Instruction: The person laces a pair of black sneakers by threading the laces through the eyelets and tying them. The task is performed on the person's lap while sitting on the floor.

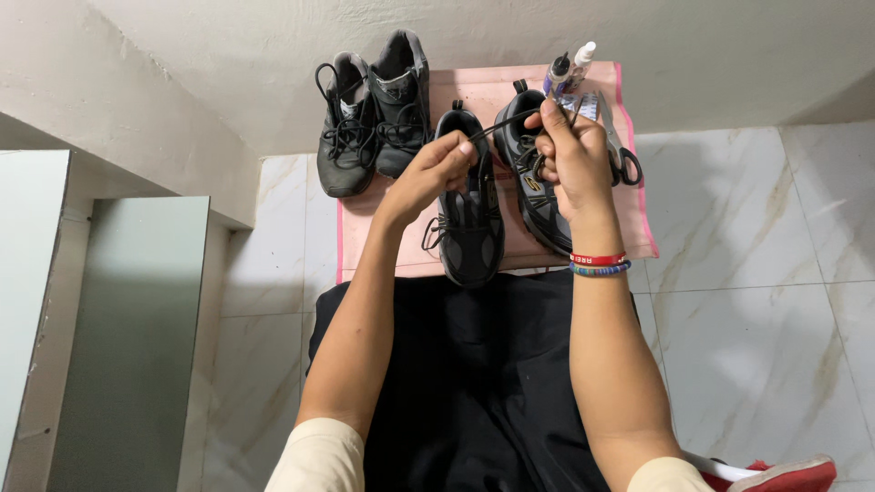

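Note:
A black shoelace [497,128] is stretched between my two hands. My left hand [436,171] pinches its near end over a black sneaker [469,214] that lies on a pink cloth [410,260]. My right hand [574,155] holds the lace's other end above a second black sneaker [533,196] beside the first. Red and blue bands circle my right wrist. Whether the lace is threaded through either shoe is hidden by my fingers.
Another pair of black sneakers [369,114] stands at the cloth's far left, against the wall. Black-handled scissors [624,159] and two small bottles [570,68] lie at the far right of the cloth. Marble floor tiles surround it; a red shoe [788,474] shows bottom right.

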